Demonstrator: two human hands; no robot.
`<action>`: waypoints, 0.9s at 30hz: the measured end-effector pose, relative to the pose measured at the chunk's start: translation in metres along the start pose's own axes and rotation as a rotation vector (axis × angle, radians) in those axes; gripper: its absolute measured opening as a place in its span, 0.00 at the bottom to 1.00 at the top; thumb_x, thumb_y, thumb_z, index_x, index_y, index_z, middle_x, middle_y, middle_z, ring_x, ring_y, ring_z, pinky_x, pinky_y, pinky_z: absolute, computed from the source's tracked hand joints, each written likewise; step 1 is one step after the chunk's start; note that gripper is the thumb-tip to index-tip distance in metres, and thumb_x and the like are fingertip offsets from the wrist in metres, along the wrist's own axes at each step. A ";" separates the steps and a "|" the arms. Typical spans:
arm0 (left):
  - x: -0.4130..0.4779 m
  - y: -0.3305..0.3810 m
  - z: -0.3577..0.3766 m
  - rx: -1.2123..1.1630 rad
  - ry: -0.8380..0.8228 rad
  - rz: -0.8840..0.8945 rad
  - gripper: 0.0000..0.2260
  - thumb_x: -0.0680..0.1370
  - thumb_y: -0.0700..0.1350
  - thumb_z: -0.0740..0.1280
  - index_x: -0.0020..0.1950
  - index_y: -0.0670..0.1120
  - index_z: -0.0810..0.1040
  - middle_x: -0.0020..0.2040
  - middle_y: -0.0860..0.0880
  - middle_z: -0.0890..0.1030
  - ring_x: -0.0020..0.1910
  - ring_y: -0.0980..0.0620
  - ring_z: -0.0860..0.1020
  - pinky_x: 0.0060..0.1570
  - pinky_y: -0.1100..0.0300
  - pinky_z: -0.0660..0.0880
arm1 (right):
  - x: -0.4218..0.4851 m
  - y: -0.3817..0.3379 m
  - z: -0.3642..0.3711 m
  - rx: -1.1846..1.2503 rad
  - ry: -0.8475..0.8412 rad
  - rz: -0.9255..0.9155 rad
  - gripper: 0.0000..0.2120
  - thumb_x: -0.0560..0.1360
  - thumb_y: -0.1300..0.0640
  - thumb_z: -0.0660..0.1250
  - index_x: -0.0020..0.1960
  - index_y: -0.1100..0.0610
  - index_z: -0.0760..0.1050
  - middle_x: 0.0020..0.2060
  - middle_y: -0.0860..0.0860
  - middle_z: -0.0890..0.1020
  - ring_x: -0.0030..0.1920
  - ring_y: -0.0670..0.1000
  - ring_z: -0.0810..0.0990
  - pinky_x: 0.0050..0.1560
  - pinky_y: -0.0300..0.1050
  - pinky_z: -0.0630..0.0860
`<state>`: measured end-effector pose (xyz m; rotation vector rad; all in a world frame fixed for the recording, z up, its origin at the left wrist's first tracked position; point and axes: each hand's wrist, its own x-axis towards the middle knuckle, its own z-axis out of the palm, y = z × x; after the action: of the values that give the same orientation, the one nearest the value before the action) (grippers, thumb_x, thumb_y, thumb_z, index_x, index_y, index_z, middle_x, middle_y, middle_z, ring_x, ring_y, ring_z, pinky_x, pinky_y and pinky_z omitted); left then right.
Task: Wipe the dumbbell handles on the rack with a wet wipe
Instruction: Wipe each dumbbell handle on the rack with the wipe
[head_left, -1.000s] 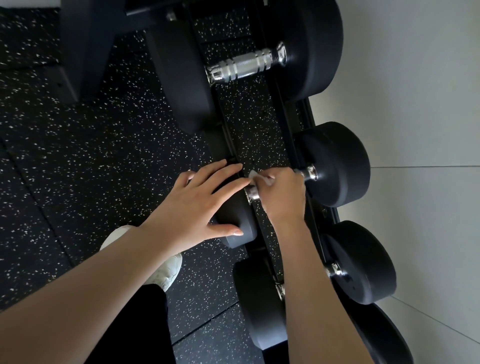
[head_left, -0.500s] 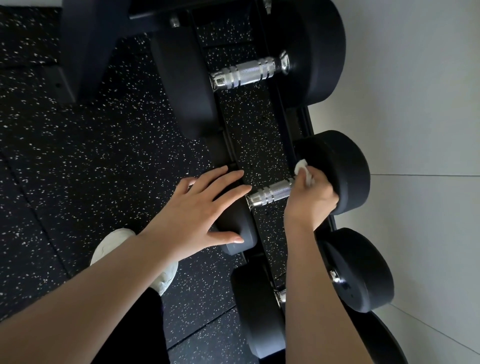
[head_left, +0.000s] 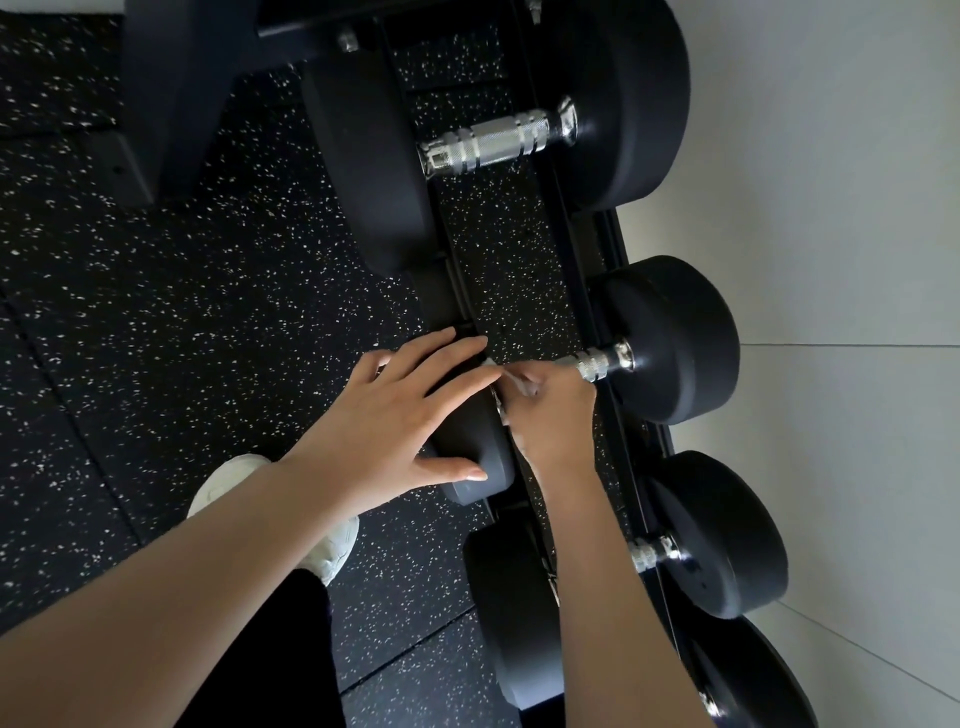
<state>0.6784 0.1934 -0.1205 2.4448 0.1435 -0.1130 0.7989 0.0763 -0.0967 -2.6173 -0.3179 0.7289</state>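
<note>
Wipe (head_left: 513, 376) bunched inside right hand (head_left: 553, 415) on handle (head_left: 592, 364).

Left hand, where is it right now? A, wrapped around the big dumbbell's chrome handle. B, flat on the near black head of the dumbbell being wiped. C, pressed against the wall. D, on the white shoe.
B: the left hand lies with straight fingers on the near black head, while the right hand grips the wet wipe on that dumbbell's handle.
</note>
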 end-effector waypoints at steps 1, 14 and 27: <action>0.000 0.000 0.000 0.001 0.000 0.001 0.36 0.69 0.70 0.54 0.74 0.55 0.60 0.75 0.54 0.60 0.74 0.51 0.57 0.62 0.46 0.66 | 0.001 0.001 -0.002 -0.007 -0.003 -0.001 0.07 0.74 0.55 0.69 0.48 0.55 0.83 0.37 0.52 0.84 0.38 0.50 0.82 0.43 0.43 0.79; -0.001 0.002 -0.002 0.035 -0.005 -0.001 0.36 0.70 0.70 0.55 0.74 0.53 0.60 0.75 0.53 0.60 0.74 0.50 0.58 0.62 0.46 0.66 | -0.008 0.022 0.002 0.046 0.318 -0.163 0.08 0.74 0.59 0.69 0.52 0.61 0.81 0.40 0.52 0.84 0.35 0.44 0.80 0.36 0.22 0.73; 0.000 0.007 -0.007 0.065 -0.025 -0.004 0.36 0.69 0.69 0.54 0.73 0.52 0.61 0.75 0.53 0.61 0.73 0.51 0.58 0.60 0.46 0.69 | -0.022 0.051 -0.004 0.315 0.551 0.030 0.05 0.78 0.58 0.64 0.53 0.58 0.72 0.34 0.45 0.78 0.30 0.50 0.81 0.29 0.41 0.78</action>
<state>0.6800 0.1924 -0.1104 2.5066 0.1357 -0.1526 0.7877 0.0228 -0.1058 -2.3969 0.0018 0.0371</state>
